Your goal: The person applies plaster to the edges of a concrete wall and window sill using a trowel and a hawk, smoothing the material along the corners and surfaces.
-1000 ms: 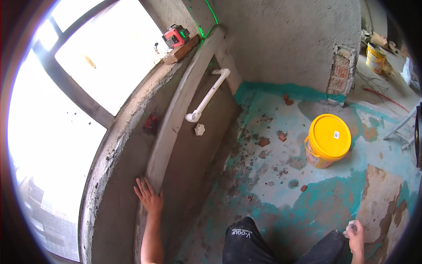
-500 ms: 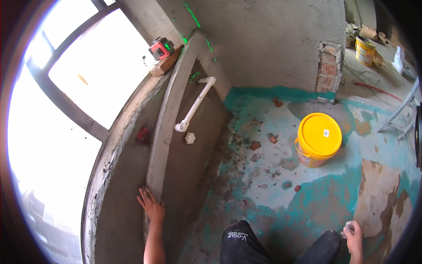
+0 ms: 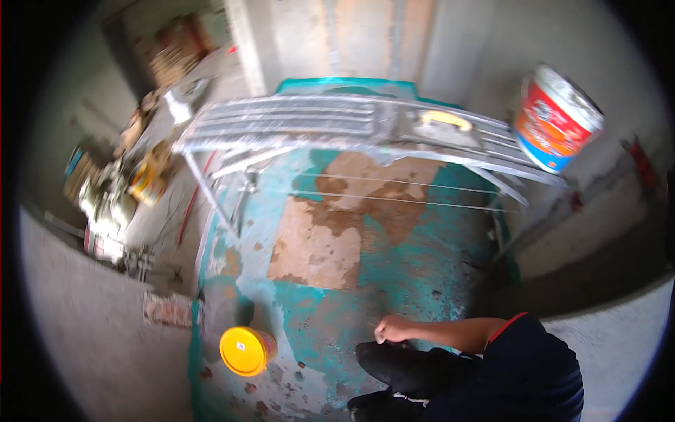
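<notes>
My right hand point(image 3: 391, 328) hangs just above my dark-trousered knee point(image 3: 394, 362), its bare forearm coming in from a dark short sleeve with a red edge. Its fingers are curled closed; what they hold, if anything, is too small and blurred to make out. My left hand is out of view. To the lower left, a bucket with a yellow lid point(image 3: 244, 352) stands on the floor. Beyond my hand, a flat brown board point(image 3: 316, 243) lies on the teal-stained floor.
A metal work platform point(image 3: 281, 123) spans the far side, bearing a trowel with a yellow handle point(image 3: 446, 121) and a white bucket with a red, orange and blue label point(image 3: 559, 116). Sacks point(image 3: 112, 204) and another yellow bucket point(image 3: 148, 183) sit far left. A grey wall point(image 3: 91, 316) stands near left.
My view has swung far right, away from the window and ledge toward the platform. My left hand, earlier on the ledge, has left the view. The yellow-lidded bucket now appears lower left.
</notes>
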The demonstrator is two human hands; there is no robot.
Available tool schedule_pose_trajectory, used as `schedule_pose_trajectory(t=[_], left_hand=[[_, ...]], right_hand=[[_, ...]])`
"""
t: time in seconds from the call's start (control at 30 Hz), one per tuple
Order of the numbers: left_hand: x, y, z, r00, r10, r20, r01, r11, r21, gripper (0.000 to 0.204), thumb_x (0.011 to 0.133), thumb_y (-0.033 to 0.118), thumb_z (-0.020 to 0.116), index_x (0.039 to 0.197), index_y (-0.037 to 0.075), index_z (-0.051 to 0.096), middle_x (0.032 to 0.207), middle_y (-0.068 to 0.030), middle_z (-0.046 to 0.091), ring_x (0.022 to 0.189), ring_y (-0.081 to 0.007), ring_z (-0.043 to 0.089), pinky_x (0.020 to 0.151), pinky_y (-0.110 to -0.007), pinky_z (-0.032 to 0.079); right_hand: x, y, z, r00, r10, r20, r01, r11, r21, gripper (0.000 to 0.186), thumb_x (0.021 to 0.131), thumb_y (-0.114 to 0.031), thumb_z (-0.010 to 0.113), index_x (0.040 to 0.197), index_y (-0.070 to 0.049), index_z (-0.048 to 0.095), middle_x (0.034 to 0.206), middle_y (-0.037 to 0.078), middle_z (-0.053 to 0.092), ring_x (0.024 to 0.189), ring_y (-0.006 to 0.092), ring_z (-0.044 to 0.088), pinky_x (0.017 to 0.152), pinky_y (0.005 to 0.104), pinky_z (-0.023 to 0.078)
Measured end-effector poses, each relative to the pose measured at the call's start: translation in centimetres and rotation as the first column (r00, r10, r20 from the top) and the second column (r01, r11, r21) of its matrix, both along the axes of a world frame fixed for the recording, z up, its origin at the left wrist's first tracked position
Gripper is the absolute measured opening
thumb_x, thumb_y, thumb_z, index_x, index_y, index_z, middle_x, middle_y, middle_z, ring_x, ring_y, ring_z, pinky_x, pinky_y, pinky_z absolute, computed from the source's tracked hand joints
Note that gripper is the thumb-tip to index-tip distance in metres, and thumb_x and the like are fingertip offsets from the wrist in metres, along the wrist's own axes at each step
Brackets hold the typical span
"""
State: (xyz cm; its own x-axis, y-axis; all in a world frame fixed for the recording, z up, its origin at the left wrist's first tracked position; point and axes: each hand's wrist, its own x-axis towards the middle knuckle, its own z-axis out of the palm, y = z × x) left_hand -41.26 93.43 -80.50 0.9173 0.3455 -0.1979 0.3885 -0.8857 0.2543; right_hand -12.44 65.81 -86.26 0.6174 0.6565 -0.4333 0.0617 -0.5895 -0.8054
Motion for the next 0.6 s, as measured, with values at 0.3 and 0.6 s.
schedule_pose_trajectory(t=[0.3, 0.6], left_hand=[[17.3, 0.8, 9.2, 0.934, -0.316, -0.165, 0.240, 0.900, -0.364, 0.062, 0.080, 0.031, 0.068, 0.129, -0.001, 0.047, 0.122, -0.0224, 0.053, 0.108, -0.0334, 0.051, 0.086, -0.041, 0.043], [32.3, -2.3, 13.0, 0.822, -0.445, -0.355, 0.302, 0.869, -0.392, 0.063, 0.076, 0.030, 0.069, 0.127, -0.003, 0.049, 0.126, -0.0248, 0.050, 0.116, -0.0360, 0.047, 0.096, -0.043, 0.038]], right_hand=[[0.1, -25.8, 14.7, 0.380, -0.880, 0.286, 0.808, 0.164, -0.566, 0.051, 0.078, -0.051, 0.063, 0.083, -0.001, 0.062, 0.076, 0.017, 0.064, 0.067, 0.0317, 0.063, 0.067, 0.0432, 0.051], [14.3, -39.7, 38.5, 0.064, -0.318, 0.946, 0.997, -0.017, -0.073, 0.056, 0.082, -0.021, 0.057, 0.132, -0.003, 0.041, 0.128, 0.019, 0.047, 0.118, 0.0350, 0.048, 0.103, 0.0422, 0.036]])
